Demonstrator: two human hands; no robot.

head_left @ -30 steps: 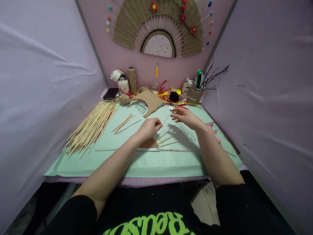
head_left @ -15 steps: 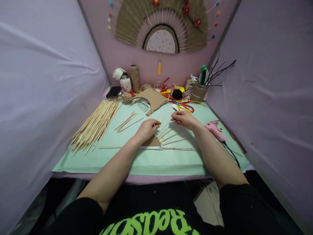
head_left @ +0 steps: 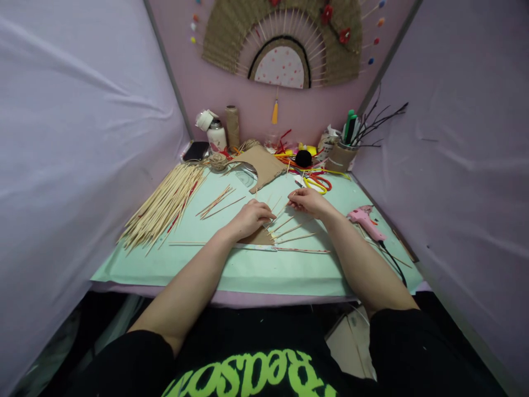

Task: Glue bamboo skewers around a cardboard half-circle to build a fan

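Observation:
A thin bamboo skewer (head_left: 281, 212) is pinched near its far end by my right hand (head_left: 306, 202), with fingers closed. It slants down to the rounded edge of a brown cardboard half-disc (head_left: 257, 237). My left hand (head_left: 251, 216) lies over the half-disc, its curled fingertips against the lower part of the same skewer; the palm side is hidden. Several skewers (head_left: 296, 238) fan out from the disc's right edge. Along its straight side runs a pale patterned strip (head_left: 258, 247), with a skewer pointing out at each end.
A large heap of skewers (head_left: 163, 207) and a small bunch (head_left: 216, 202) lie left. Behind are cut cardboard (head_left: 264, 164), scissors (head_left: 317, 184) and a black pompom (head_left: 303, 159). A pink glue gun (head_left: 367, 223) with its cord lies right. A decorated fan (head_left: 281, 66) hangs on the back wall.
My left fingers have moved slightly right and down onto the skewer. My right hand has dipped a little with its end. The whole view has shifted slightly.

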